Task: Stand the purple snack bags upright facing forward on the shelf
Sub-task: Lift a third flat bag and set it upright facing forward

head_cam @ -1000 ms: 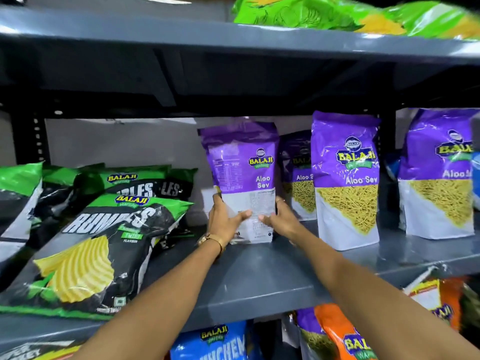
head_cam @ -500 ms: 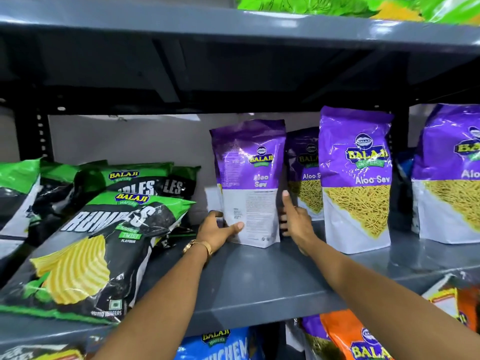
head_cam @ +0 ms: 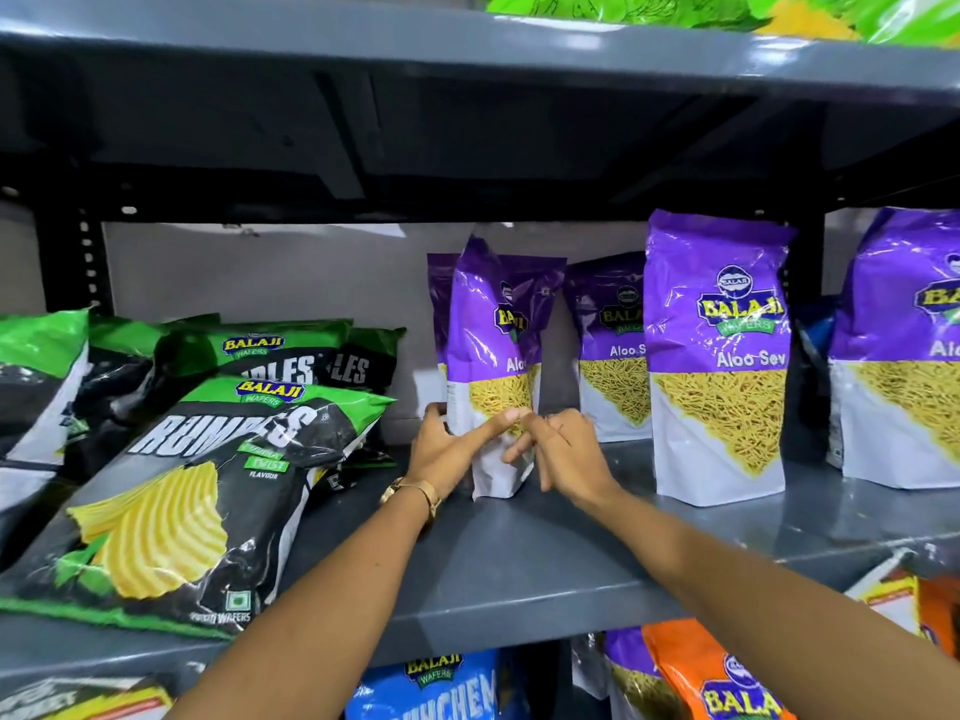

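Purple Aloo Sev bag (head_cam: 491,366) is stood on its base on the grey shelf (head_cam: 519,563), turned partly edge-on so that its front is angled toward the right hand and only "Alo" and part of the logo can be read. Its lower part is hidden behind both hands. The left hand (head_cam: 451,449) is placed at the bag's lower left side, thumb (head_cam: 498,424) laid across the front and fingertips curled round the far edge, so the bag is loosely gripped there. The right hand (head_cam: 563,452) is held just in front of the bag's lower right corner, fingers partly curled and loosely spread; whether they actually touch the bag cannot be told because of blur. A gold bracelet (head_cam: 415,493) is worn on the left wrist.

Behind the held bag, a sliver of another purple pack (head_cam: 436,304) is seen, mostly covered. Beyond the right hand, a second Aloo Sev bag (head_cam: 613,350) is set further back, partly covered by a third bag (head_cam: 719,356) standing upright and facing forward. A fourth purple bag (head_cam: 904,350) is cut off by the frame edge.

Beyond the left hand, green and black Rumples bags (head_cam: 197,470) are lying slumped on the shelf. Below the shelf, blue (head_cam: 431,688) and orange packs (head_cam: 727,683) are only partly visible.
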The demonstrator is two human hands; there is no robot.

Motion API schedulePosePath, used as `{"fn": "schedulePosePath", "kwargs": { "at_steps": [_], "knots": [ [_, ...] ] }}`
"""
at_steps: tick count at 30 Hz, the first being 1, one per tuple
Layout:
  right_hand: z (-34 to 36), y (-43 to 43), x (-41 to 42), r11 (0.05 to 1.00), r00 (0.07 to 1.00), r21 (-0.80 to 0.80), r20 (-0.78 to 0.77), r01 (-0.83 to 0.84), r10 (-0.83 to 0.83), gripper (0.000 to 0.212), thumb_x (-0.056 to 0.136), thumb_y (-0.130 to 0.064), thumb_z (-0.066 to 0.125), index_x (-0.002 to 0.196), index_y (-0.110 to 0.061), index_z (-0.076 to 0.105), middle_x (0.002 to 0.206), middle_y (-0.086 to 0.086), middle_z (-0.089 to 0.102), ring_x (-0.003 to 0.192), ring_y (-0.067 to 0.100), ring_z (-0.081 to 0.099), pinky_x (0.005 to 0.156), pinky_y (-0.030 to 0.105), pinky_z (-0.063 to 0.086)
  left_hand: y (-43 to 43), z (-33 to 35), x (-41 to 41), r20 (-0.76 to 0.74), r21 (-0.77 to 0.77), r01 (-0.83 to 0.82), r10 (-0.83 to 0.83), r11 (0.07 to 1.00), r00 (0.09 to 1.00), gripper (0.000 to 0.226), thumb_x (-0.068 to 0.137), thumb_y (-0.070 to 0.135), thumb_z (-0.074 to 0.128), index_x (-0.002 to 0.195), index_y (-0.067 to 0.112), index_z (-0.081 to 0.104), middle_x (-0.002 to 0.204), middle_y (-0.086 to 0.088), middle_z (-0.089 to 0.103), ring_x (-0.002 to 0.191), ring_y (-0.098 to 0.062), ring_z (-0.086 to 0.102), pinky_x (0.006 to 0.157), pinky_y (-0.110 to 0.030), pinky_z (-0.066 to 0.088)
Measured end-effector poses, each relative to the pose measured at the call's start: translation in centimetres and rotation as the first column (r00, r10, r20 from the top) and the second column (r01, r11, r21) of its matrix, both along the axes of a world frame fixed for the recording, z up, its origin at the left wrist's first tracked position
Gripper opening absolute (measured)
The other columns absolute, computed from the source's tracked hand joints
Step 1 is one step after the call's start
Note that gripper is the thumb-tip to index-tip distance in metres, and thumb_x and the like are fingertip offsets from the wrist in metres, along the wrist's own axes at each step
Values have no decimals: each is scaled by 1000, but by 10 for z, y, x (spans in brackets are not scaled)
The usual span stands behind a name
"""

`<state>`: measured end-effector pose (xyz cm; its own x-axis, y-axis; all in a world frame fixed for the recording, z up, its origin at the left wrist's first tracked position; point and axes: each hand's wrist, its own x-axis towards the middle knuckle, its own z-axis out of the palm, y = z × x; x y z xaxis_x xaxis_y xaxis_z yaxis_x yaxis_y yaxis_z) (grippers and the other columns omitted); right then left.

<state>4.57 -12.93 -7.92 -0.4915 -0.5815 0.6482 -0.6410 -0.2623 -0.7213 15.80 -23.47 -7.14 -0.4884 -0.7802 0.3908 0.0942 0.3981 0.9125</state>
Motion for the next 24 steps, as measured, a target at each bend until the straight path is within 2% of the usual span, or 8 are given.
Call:
{"fn": "schedulePosePath", "kwargs": {
  "at_steps": [3, 6, 9, 12, 15, 18, 21, 24],
  "knots": [
    [1, -6, -1, 978, 986, -126, 12, 165, -164, 58, 98, -34, 45, 49, -15, 70, 35, -1, 56, 45, 16, 59, 65, 28, 50, -5, 0, 0, -20, 21, -76, 76, 997, 997, 87, 40, 55, 87, 109, 13, 56, 101, 1, 70, 94, -17, 68, 89, -34, 54],
    [1, -7, -12, 953, 966, -165, 93, 253, -241, 43, 98, -30, 48, 70, -5, 69, 65, 10, 70, 70, 21, 64, 74, 31, 47, -9, 1, 2, -109, 102, 80, -69, 992, 992, 69, 59, 32, 88, 114, 4, 58, 108, -10, 73, 99, -25, 70, 83, -33, 56],
    [-1, -8, -18, 976, 947, -80, 268, 203, -175, 40, 93, -47, 49, 91, -11, 67, 103, 14, 69, 100, 29, 58, 91, 36, 42, -17, 1, 5, -135, 138, 230, -211, 963, 968, 53, 72, 19, 81, 118, 2, 60, 110, -9, 72, 103, -25, 68, 89, -33, 53],
    [1, -8, -16, 992, 918, 61, 376, 112, -127, 66, 92, -66, 29, 133, -22, 56, 143, 8, 53, 135, 27, 45, 112, 39, 29, -22, -1, 4, -159, 207, 304, -275, 930, 948, 29, 82, 15, 71, 109, 7, 64, 101, -4, 71, 96, -20, 64, 82, -29, 50],
    [1, -9, -18, 993, 904, 109, 418, 47, -88, 66, 95, -63, 28, 129, -16, 58, 125, 7, 60, 126, 25, 51, 108, 38, 31, -22, -5, -3, -158, 223, 273, -241, 936, 957, 4, 89, 17, 64, 92, 15, 63, 89, 1, 68, 88, -17, 62, 83, -29, 48],
    [-3, -13, -21, 994, 931, 114, 362, -2, -39, 42, 98, -48, 41, 79, -15, 59, 76, 1, 57, 78, 17, 55, 82, 31, 38, -24, -9, -5, -103, 129, 137, -124, 982, 987, 19, 90, 28, 63, 97, 11, 59, 87, -1, 65, 83, -18, 62, 76, -28, 51],
    [-5, -16, -24, 996, 943, 82, 333, -27, -2, 26, 99, -38, 46, 90, -17, 59, 80, -4, 57, 84, 13, 52, 80, 26, 36, -24, -10, -2, -18, -6, 3, -3, 1000, 1000, 52, 79, 45, 67, 110, 5, 60, 104, -11, 70, 98, -27, 65, 93, -40, 52],
    [-4, -16, -26, 994, 958, 105, 286, -5, -25, 31, 99, -38, 45, 76, -21, 55, 77, -3, 56, 78, 12, 52, 76, 25, 40, -18, -6, 2, 48, -51, -120, 123, 991, 991, 56, 78, 47, 69, 113, 5, 57, 109, -15, 67, 103, -30, 63, 95, -42, 50]
  ]
}}
